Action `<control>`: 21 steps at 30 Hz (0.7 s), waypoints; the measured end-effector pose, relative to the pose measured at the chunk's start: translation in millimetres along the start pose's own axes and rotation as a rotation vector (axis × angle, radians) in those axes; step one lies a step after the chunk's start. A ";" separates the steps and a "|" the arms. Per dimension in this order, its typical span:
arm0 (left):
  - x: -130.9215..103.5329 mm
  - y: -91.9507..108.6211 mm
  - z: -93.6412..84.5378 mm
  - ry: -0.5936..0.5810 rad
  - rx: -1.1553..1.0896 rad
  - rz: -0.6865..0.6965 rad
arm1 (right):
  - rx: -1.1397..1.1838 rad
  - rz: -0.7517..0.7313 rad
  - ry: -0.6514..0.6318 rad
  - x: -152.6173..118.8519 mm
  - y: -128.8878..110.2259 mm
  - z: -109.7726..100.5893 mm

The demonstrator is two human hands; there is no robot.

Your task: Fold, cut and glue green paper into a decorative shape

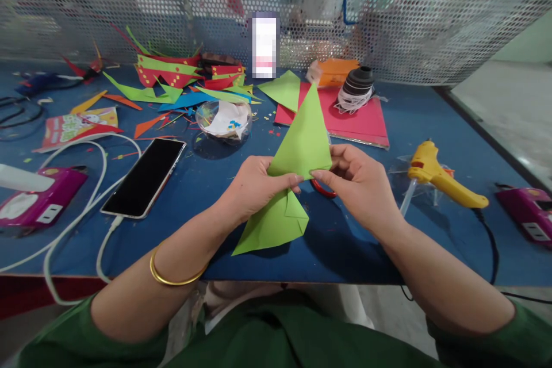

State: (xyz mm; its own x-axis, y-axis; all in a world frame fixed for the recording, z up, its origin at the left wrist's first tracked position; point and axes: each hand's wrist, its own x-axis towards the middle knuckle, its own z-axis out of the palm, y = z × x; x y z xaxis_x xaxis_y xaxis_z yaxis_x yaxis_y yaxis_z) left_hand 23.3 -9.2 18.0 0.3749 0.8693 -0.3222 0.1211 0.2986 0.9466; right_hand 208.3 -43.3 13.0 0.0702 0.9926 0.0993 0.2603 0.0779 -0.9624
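A folded piece of light green paper [303, 135] is held up over the front middle of the blue table, its tall point facing away from me. My left hand [259, 187] pinches its lower left edge between thumb and fingers. At the lower right corner, my right hand [356, 175] grips the same paper, thumb on top and fingers behind. A second green flap [273, 223] hangs below my left thumb; whether it is joined to the upper part is hidden by the hand. Behind my right thumb, a red ring-shaped handle [323, 188] shows in part.
A yellow glue gun [448, 178] lies right, its cord running off the front edge. Red sheets [366, 126] bear a dark spool-like object [359, 83]. A clear bowl [202, 121], paper cut-outs [168, 72] and a charging phone [146, 178] are left. Perforated metal panels [129, 6] stand behind.
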 end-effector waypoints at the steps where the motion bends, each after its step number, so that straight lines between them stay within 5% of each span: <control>1: 0.0 0.0 -0.2 0.008 0.012 0.005 | -0.011 0.004 0.001 0.1 0.0 -0.4; 11: -1.4 4.3 1.2 0.065 -0.021 0.001 | -0.090 -0.020 0.040 -2.5 -2.2 -1.1; 21: -0.3 3.3 1.1 0.002 -0.031 -0.028 | -0.077 -0.029 0.044 -1.2 -3.1 -0.6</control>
State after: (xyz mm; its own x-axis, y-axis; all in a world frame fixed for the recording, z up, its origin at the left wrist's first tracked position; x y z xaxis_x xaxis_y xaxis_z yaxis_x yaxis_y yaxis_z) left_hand 24.6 -9.0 21.2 0.3700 0.8613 -0.3483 0.1026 0.3347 0.9367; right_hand 208.0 -44.8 16.0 0.1033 0.9848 0.1395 0.3360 0.0975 -0.9368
